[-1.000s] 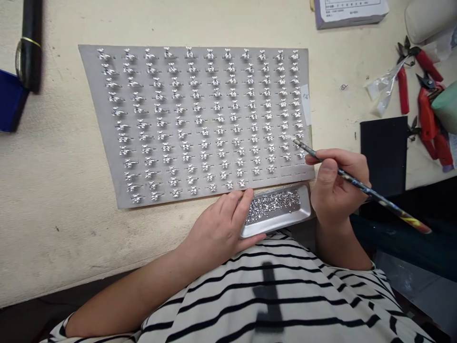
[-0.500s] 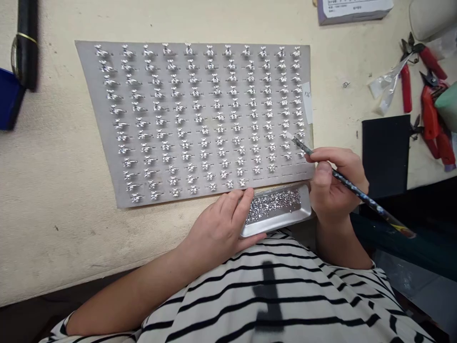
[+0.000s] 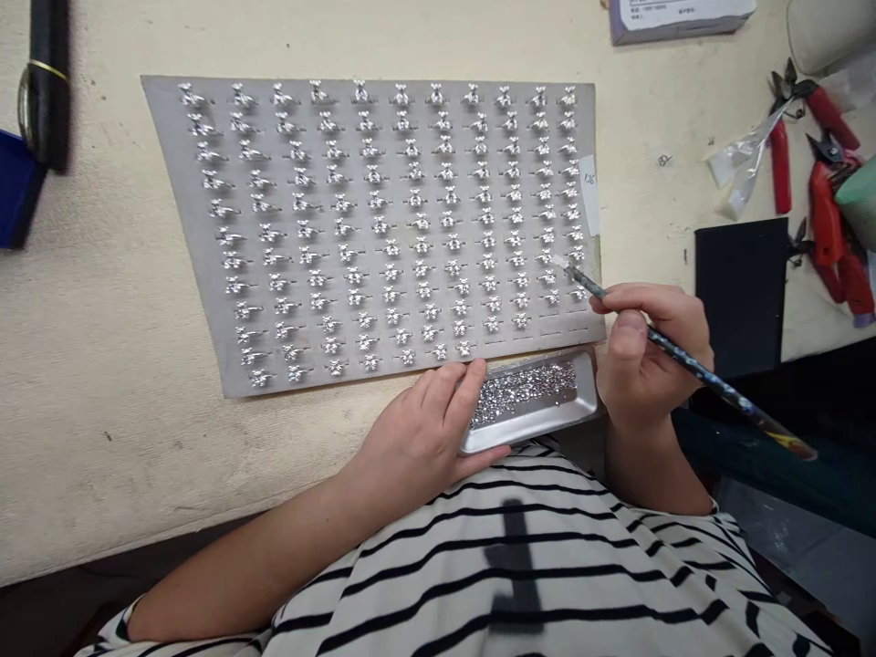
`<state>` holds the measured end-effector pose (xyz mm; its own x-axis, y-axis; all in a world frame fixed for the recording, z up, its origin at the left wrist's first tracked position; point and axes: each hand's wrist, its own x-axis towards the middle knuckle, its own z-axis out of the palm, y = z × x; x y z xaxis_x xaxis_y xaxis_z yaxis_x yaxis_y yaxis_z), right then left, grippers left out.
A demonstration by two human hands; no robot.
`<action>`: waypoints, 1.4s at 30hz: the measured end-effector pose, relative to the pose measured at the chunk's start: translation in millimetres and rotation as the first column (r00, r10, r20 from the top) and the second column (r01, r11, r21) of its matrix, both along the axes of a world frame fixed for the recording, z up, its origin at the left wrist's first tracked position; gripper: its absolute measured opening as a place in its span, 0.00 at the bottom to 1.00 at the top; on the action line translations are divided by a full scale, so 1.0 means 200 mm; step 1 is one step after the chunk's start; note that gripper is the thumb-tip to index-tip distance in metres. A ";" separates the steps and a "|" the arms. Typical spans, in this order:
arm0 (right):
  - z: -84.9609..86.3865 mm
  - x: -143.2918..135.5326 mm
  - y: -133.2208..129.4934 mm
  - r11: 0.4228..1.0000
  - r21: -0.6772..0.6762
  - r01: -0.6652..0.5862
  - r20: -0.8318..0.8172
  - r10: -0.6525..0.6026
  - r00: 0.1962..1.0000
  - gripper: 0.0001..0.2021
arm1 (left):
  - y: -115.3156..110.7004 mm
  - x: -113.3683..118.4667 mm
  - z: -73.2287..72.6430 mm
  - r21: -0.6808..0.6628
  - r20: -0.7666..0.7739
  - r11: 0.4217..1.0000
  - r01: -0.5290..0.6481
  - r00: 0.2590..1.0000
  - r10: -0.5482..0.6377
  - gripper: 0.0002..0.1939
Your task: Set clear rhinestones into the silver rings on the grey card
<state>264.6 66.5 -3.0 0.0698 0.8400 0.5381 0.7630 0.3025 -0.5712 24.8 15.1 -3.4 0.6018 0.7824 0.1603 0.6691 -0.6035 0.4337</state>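
A grey board (image 3: 198, 301) lies on the table, with rows of small silver rings (image 3: 374, 175) set in slots and sparkling stones on them. My right hand (image 3: 650, 351) pinches a thin dark patterned stick (image 3: 712, 380); its pale tip is over the rings near the board's right side. Below the board's lower edge, my left hand (image 3: 428, 420) is wrapped over the left end of a shallow metal tray (image 3: 540, 435). Many tiny clear stones (image 3: 526, 391) lie in that tray. The left fingertips touch the board's lower edge.
Red-handled pliers (image 3: 828, 214) and a small plastic bag (image 3: 743, 169) lie at the right, beside a black flat pad (image 3: 740, 297). A white and purple box (image 3: 681, 23) is at the top. A black tool (image 3: 49, 91) and a blue object (image 3: 17, 192) sit at the far left.
My right hand and the stick have shifted slightly to the right. The left hand and the tray have stayed where they were.
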 end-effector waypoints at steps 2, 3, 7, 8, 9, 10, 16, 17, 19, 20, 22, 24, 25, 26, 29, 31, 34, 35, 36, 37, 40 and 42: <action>0.01 0.00 0.00 0.997 0.075 -0.009 -0.053 0.013 0.998 0.08 | 0.00 0.00 0.00 -0.009 0.003 1.000 0.003 1.000 -0.003 0.40; 0.02 0.00 0.00 0.992 0.123 -0.018 -0.092 0.030 0.995 0.09 | 0.00 0.00 0.00 -0.014 0.005 1.000 0.006 1.000 -0.006 0.40; 0.01 0.04 -0.03 0.952 0.303 -0.035 -0.210 0.103 0.972 0.12 | 0.00 0.00 0.00 -0.016 0.010 1.000 0.006 1.000 -0.006 0.41; 0.00 0.05 -0.05 0.945 0.321 -0.056 -0.211 0.129 0.969 0.12 | 0.00 0.00 0.00 -0.014 0.008 1.000 0.006 1.000 -0.006 0.41; -0.01 0.06 -0.06 0.943 0.322 -0.085 -0.205 0.157 0.966 0.12 | 0.00 0.00 0.00 -0.011 0.007 1.000 0.005 1.000 -0.005 0.42; -0.02 0.08 -0.08 0.942 0.315 -0.111 -0.201 0.180 0.963 0.12 | 0.00 0.00 0.00 -0.011 0.005 1.000 0.005 1.000 -0.005 0.42; -0.08 0.11 -0.14 0.961 0.247 -0.121 -0.222 0.178 0.959 0.11 | 0.00 0.00 0.00 -0.008 0.006 1.000 0.013 1.000 -0.013 0.40; -0.08 0.10 -0.14 0.962 0.242 -0.126 -0.214 0.179 0.960 0.12 | 0.00 0.00 0.00 -0.005 0.008 1.000 0.012 1.000 -0.012 0.40; -0.08 0.10 -0.14 0.962 0.235 -0.138 -0.190 0.185 0.964 0.13 | 0.00 0.00 0.00 -0.007 0.008 1.000 0.008 1.000 -0.008 0.39; -0.08 0.10 -0.14 0.963 0.228 -0.143 -0.182 0.187 0.965 0.13 | 0.00 0.00 0.00 -0.013 0.007 1.000 0.006 1.000 -0.006 0.39; -0.07 0.09 -0.13 0.965 0.218 -0.145 -0.185 0.187 0.965 0.12 | 0.00 0.00 0.00 -0.027 0.007 1.000 0.004 1.000 -0.004 0.38; -0.07 0.09 -0.13 0.966 0.205 -0.156 -0.194 0.196 0.961 0.12 | 0.00 0.00 0.00 -0.032 0.007 0.999 0.006 1.000 -0.006 0.38; -0.07 0.09 -0.13 0.967 0.200 -0.157 -0.196 0.197 0.961 0.12 | 0.00 -0.01 0.00 -0.031 0.006 0.999 0.008 1.000 -0.007 0.38; -0.07 0.09 -0.13 0.967 0.201 -0.156 -0.195 0.195 0.961 0.12 | 0.00 -0.01 0.01 -0.033 0.003 0.999 0.009 1.000 -0.008 0.39; -0.08 0.09 -0.14 0.963 0.223 -0.153 -0.196 0.198 0.960 0.13 | 0.00 -0.01 0.00 -0.037 0.006 0.999 0.006 1.000 -0.006 0.38; -0.08 0.08 -0.13 0.958 0.243 -0.152 -0.209 0.204 0.956 0.13 | 0.00 0.00 0.00 -0.036 0.008 0.999 0.006 1.000 -0.005 0.38; -0.06 0.07 -0.11 0.948 0.295 -0.123 -0.235 0.196 0.952 0.13 | 0.00 0.00 0.01 -0.026 0.002 1.000 0.007 1.000 -0.006 0.39; -0.05 0.06 -0.10 0.944 0.314 -0.098 -0.241 0.179 0.954 0.13 | 0.00 0.00 0.01 -0.023 0.001 1.000 0.007 1.000 -0.007 0.40; -0.03 0.05 -0.09 0.943 0.327 -0.063 -0.248 0.150 0.957 0.13 | 0.00 0.00 0.01 -0.019 0.000 1.000 0.008 1.000 -0.008 0.40; -0.02 0.04 -0.07 0.945 0.325 -0.034 -0.250 0.120 0.961 0.12 | 0.00 0.00 0.01 -0.017 -0.002 1.000 0.008 1.000 -0.008 0.40; 0.01 0.01 -0.03 0.964 0.266 0.027 -0.217 0.032 0.976 0.11 | 0.00 0.00 0.01 -0.015 -0.009 1.000 0.008 1.000 -0.008 0.39; 0.01 0.00 -0.02 0.978 0.207 0.038 -0.181 0.000 0.983 0.11 | 0.00 0.00 0.00 -0.009 0.004 1.000 0.003 1.000 -0.003 0.40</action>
<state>265.1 62.2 0.0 0.1961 0.7082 0.6782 0.6607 0.4156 -0.6250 24.2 15.4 -3.2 0.6036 0.7819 0.1559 0.6655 -0.6018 0.4415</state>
